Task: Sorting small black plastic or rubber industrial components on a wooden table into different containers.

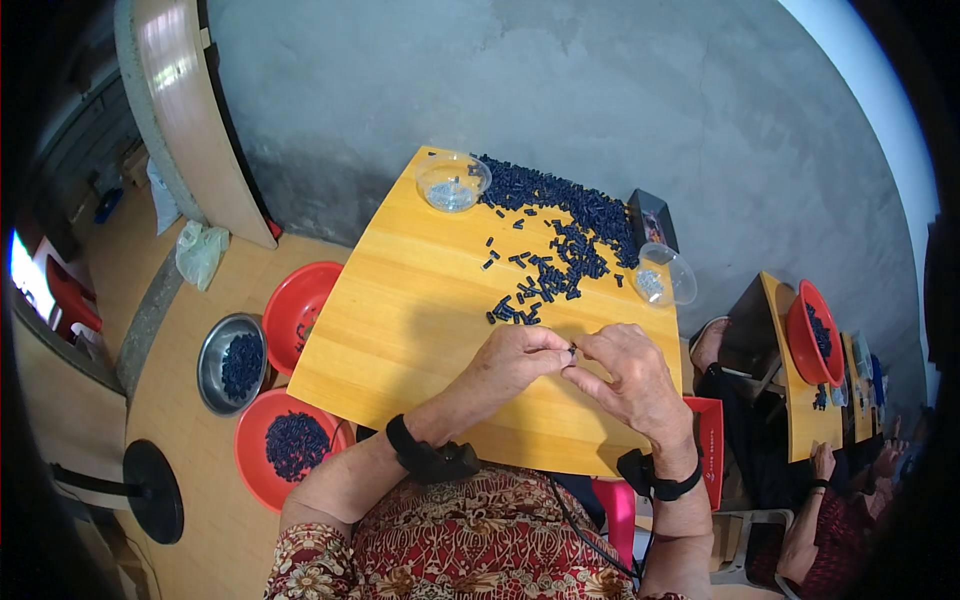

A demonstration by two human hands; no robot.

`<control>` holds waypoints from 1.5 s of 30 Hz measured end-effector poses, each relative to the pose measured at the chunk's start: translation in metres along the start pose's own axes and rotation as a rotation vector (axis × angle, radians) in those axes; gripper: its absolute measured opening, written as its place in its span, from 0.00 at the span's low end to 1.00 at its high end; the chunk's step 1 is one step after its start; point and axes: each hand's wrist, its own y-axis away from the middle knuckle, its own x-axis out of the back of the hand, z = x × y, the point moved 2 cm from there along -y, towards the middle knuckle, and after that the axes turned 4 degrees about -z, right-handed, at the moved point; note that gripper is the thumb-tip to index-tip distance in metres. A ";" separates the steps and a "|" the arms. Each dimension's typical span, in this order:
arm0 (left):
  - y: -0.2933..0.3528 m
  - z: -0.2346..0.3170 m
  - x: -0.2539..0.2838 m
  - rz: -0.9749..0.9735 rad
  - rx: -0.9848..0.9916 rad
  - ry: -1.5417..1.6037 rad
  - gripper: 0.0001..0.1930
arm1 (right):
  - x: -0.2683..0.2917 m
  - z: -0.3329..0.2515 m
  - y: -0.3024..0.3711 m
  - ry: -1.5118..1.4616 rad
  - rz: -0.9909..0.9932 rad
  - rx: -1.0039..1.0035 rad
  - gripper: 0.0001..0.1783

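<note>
Over the near part of the yellow wooden table (400, 300), my left hand (525, 352) and my right hand (625, 370) meet fingertip to fingertip. Pinched between them is a small black cylindrical piece (572, 350); its details are too small to make out. Just beyond my hands lie loose black pieces (515, 312) of short tube shape, trailing back to a large dark pile (560, 200) along the far edge. A clear round bowl (452, 190) with small shiny parts stands at the far left. Another clear bowl (650, 285) with small pale parts sits to the right.
A dark box (652, 220) stands at the table's right back. On the floor at left are a red basin (262, 490) and a steel basin (203, 372) holding dark pieces, plus another red basin (285, 285). A person's hand (822, 462) shows at a second table on the right.
</note>
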 end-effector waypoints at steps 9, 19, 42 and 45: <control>0.001 0.003 -0.007 0.013 -0.021 0.038 0.11 | -0.012 0.016 0.008 -0.431 0.095 -0.225 0.06; 0.004 0.011 -0.003 0.121 -0.057 0.060 0.10 | -0.014 0.002 0.005 -0.375 0.202 -0.245 0.12; 0.001 0.003 0.001 0.059 0.021 0.027 0.13 | -0.017 0.006 -0.001 0.142 0.163 -0.024 0.17; 0.003 0.009 0.000 0.068 -0.017 0.023 0.13 | -0.018 0.008 0.000 0.121 0.164 0.001 0.17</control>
